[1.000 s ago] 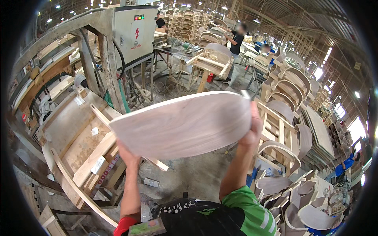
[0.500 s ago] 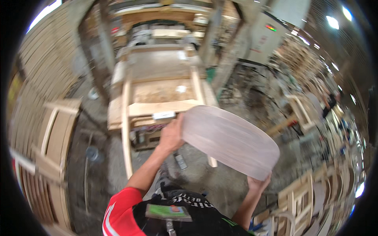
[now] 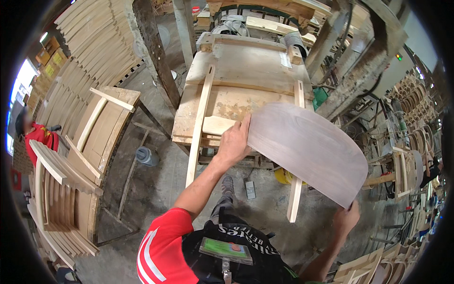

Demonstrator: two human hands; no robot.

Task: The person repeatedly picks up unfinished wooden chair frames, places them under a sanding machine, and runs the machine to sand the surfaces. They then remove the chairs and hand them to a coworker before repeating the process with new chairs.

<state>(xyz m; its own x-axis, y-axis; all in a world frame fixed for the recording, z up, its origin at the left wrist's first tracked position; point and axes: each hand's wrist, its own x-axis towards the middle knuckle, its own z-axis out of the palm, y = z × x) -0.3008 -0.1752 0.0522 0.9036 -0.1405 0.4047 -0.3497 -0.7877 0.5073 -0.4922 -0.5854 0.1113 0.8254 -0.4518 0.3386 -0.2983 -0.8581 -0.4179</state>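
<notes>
Between my hands is a thin wooden panel (image 3: 307,149) with rounded ends, pale greyish-brown with visible grain. My left hand (image 3: 235,143) is closed on its left end. At the lower right corner, my right hand (image 3: 346,217) grips the panel's edge. The panel is tilted, its right end lower and nearer to me. Beyond and partly under it, a light wooden frame (image 3: 202,123) rests on the workbench (image 3: 246,61), its two long legs sticking out over the near edge. The panel hides part of the frame's crosspiece and right leg.
At the left, a bench (image 3: 111,137) carries wooden strips and stacked curved pieces (image 3: 61,203). A grey bucket (image 3: 146,156) stands on the floor beside it. Worn posts (image 3: 153,52) rise behind the workbench. A person in red (image 3: 40,135) is at the far left. Chair parts (image 3: 402,173) stand right.
The view has turned left, so the workbench and frame appear farther right, and the left bench shows more fully. Both hands still hold the panel in much the same tilt.
</notes>
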